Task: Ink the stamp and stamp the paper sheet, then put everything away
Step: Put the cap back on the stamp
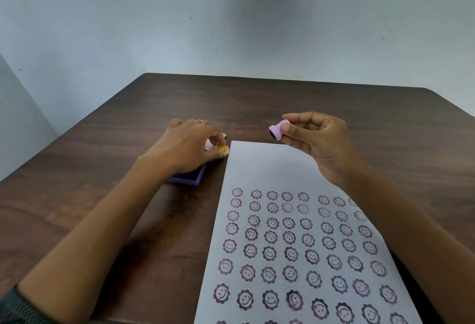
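Observation:
My right hand (314,138) holds a small lilac stamp (278,129) by its body, lifted above the top edge of the paper sheet (259,167), its dark inked face turned left. The white sheet carries several rows of purple smiling-flower prints over its lower part; its top strip is blank. My left hand (189,145) pinches a lilac cap with a yellow smiley face (222,149) just left of the sheet's top corner. Under that hand lies a purple ink pad (191,178), open, mostly hidden by the wrist.
Everything rests on a dark brown wooden table (282,102) against a pale blue wall. A small pale object (209,145) peeks out beneath my left fingers; I cannot tell what it is. The table's far edge runs close behind both hands.

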Available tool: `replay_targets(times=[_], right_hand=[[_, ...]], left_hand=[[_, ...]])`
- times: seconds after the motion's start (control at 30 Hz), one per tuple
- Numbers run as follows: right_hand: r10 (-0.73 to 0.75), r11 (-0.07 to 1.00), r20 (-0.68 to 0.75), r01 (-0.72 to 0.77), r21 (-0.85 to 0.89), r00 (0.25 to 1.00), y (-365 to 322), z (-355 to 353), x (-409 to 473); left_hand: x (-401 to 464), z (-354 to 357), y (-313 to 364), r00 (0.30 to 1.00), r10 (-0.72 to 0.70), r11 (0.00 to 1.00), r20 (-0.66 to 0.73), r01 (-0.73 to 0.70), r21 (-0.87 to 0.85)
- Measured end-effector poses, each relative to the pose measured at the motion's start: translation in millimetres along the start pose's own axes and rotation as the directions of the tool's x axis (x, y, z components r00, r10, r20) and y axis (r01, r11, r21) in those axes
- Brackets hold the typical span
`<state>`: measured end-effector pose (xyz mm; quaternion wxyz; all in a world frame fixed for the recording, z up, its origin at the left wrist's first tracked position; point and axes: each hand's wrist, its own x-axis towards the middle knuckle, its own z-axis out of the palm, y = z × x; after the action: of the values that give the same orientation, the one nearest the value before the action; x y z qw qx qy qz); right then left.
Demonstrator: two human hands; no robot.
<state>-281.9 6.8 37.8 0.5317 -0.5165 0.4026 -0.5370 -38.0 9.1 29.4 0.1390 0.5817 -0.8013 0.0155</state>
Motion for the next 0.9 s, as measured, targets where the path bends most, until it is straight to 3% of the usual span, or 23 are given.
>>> replay_targets(times=[0.13, 0.27, 0.33, 0.43, 0.6, 0.77, 0.9], right_hand=[[0.002, 1.0, -0.006, -0.002, -0.003, 1.0, 1.0, 0.0, 0.1], [0.002, 1.0, -0.014, -0.002, 0.004, 1.0, 2.3, -0.4, 1.0], [-0.001, 1.0, -0.018, 0.001, 0.006, 1.0, 2.6, -0.7, 1.1], [-0.001, 0.999, -0.034, 0.003, 0.041, 0.999, 3.2, 1.0, 1.4], [0.047, 0.976, -0.073, -0.031, 0.216, 0.996, 5.5, 4.8, 3.1], [0.073, 0.944, -0.054, -0.052, 0.325, 0.996, 7.7, 8.6, 4.1], [0.055, 0.942, -0.02, -0.045, 0.333, 0.998, 9.3, 10.9, 2.6]], left_hand=[[0.1, 2.0, 2.7, 0.999, 0.001, 0.999, -0.04, 0.0, 0.035], [0.0, 1.6, 5.9, 0.986, 0.01, 0.998, -0.168, 0.0, 0.061], [-0.3, -1.1, 12.2, 0.965, 0.001, 0.999, -0.264, -0.015, -0.048], [0.5, -4.3, 27.7, 0.931, -0.105, 0.932, -0.349, -0.03, -0.362], [1.8, 2.0, 56.3, 0.912, -0.251, 0.692, -0.324, -0.065, -0.719], [0.8, 10.8, 67.2, 0.927, -0.306, 0.566, -0.217, -0.006, -0.824], [0.7, 13.3, 68.1, 0.929, -0.319, 0.549, -0.186, 0.021, -0.836]])
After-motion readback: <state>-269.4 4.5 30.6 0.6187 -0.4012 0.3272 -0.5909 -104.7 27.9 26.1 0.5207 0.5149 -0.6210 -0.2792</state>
